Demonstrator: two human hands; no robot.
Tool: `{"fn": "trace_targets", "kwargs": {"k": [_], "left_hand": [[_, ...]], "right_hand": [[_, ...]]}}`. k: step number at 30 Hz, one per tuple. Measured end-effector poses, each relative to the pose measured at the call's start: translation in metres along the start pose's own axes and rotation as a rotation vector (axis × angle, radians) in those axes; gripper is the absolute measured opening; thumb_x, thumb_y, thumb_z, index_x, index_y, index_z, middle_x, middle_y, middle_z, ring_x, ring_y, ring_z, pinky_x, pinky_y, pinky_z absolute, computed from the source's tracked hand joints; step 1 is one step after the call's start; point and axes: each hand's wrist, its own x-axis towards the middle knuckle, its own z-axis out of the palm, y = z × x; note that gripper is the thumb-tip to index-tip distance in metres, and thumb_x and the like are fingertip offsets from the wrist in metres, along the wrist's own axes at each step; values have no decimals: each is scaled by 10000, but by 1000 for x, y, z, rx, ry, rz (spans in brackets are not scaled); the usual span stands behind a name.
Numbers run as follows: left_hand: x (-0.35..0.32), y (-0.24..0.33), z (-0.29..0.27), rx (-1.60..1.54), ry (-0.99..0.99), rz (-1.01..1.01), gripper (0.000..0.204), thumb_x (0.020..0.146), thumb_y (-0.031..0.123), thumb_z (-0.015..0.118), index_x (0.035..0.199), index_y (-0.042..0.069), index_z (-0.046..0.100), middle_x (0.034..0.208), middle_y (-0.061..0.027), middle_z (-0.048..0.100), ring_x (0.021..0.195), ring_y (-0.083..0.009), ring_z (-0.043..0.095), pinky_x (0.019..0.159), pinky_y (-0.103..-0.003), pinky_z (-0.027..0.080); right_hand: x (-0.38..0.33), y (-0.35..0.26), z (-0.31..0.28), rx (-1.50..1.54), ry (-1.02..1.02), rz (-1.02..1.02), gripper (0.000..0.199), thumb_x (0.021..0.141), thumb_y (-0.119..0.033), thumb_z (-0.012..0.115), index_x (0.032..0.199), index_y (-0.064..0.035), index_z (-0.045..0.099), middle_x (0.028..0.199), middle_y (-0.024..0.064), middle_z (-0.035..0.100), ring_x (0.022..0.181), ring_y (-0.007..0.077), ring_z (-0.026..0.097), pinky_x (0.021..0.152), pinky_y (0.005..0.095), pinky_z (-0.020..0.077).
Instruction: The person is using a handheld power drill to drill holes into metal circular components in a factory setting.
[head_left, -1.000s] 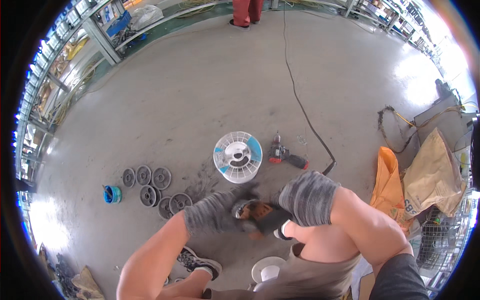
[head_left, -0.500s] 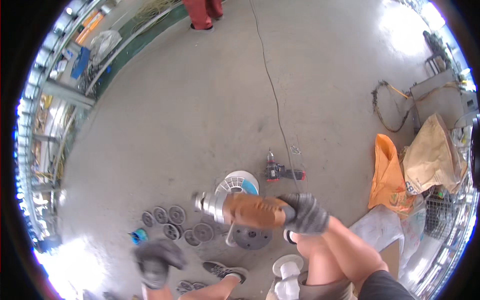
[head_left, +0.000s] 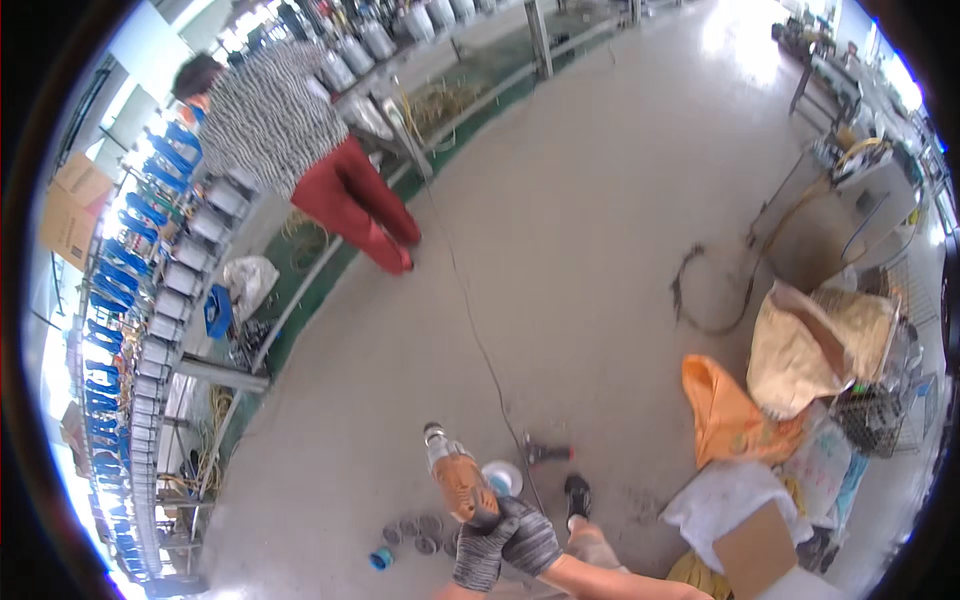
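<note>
In my right hand [head_left: 532, 540], gloved in grey knit, is the handle end of a power drill [head_left: 462, 485] with an orange-brown body and silver front. It points away from me and slightly left. My left hand [head_left: 478, 558], also gloved, is closed at the drill's rear beside my right hand; its fingertips are partly hidden. Beyond the tool, a white round spool [head_left: 506, 472] is partly covered. Several dark round discs [head_left: 415, 527] lie on the floor to the left, with a blue roll [head_left: 380, 558] beside them.
A second drill [head_left: 550, 453] lies on the floor near a long cable [head_left: 478, 340]. Orange [head_left: 735, 415] and tan sacks [head_left: 800, 355] stand at the right, near a cardboard piece [head_left: 755, 550]. A person in red trousers [head_left: 350, 205] stands at a workbench line on the left.
My view has tilted up, bringing the whole person and workbench into sight. My left hand has come from the left to the drill's rear. The drill now points farther forward.
</note>
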Motion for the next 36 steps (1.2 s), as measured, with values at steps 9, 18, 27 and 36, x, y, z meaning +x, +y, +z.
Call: {"fn": "trace_targets", "kwargs": {"k": [9,18,27,36], "left_hand": [[57,121,33,-665,-269,-146,471,889,313,805,1242,80,598,1204,-103,670,1143,-278,662,1039,-439,558],[245,195,22,-863,124,-176,389,934,471,675,1097,144,542,868,-45,608,653,-232,597,593,-475,540],[430,218,-53,-888,512,-263,422,1026,555,563,1044,133,571,784,-67,626,530,-248,552,507,-444,505],[466,280,-43,-923,705,-372,366,1056,489,513,1074,126,555,865,-88,670,563,-250,570,515,-479,497]], "right_hand": [[69,-81,-78,-492,-79,-520,585,906,-232,752,1420,-16,575,1476,213,573,1372,419,539,1159,516,448],[174,-147,-254,-349,199,-60,426,934,-169,785,1336,-76,678,1199,194,752,972,330,776,845,401,605],[118,222,-504,-156,527,467,423,966,-33,719,1369,-114,616,1067,85,701,840,190,663,721,325,581],[455,112,-556,-594,18,647,465,876,-204,755,1316,-67,699,1200,133,780,1050,276,759,936,401,593]]}}
